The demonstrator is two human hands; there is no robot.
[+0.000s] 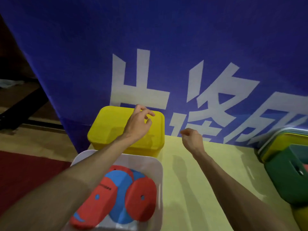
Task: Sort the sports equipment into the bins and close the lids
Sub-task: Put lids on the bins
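Head view: a person's two bare forearms reach out over a pale yellow tabletop (191, 172) that stands against a blue banner with large white characters (166, 55).
Left hand (139, 121): hovering over the far right part of the lid of the yellow rectangular plastic bin (115, 129); fingers loosely curled and spread, gripping nothing. Whether the fingertips touch the lid cannot be told.
Right hand (191, 139): loosely curled into a half fist above the bare tabletop, just right of the yellow bin, empty.
Yellow bin: lid appears seated all round, though the far edge under the hand is hidden.
Task's things: red and blue padded sports gear with small round holes (126, 195) lies piled in the white plastic open-topped tub (160, 169) nearest the person, under the left forearm; this tub has no lid on.
Other bins: a dark green lidded plastic box (290, 174) at the right edge, with a yellow box with a pale rim (283, 139) behind it, partly out of frame.
Step in hand, as I judge it: finishing the yellow lid.
Doing it well: press flat with the palm at each corner in turn, not with fingertips in the middle; steady the bin's wall with the right hand so it does not slide toward the banner; run a finger along the rim to check for a lifted edge.
Watch for: the left forearm brushing the open tub.
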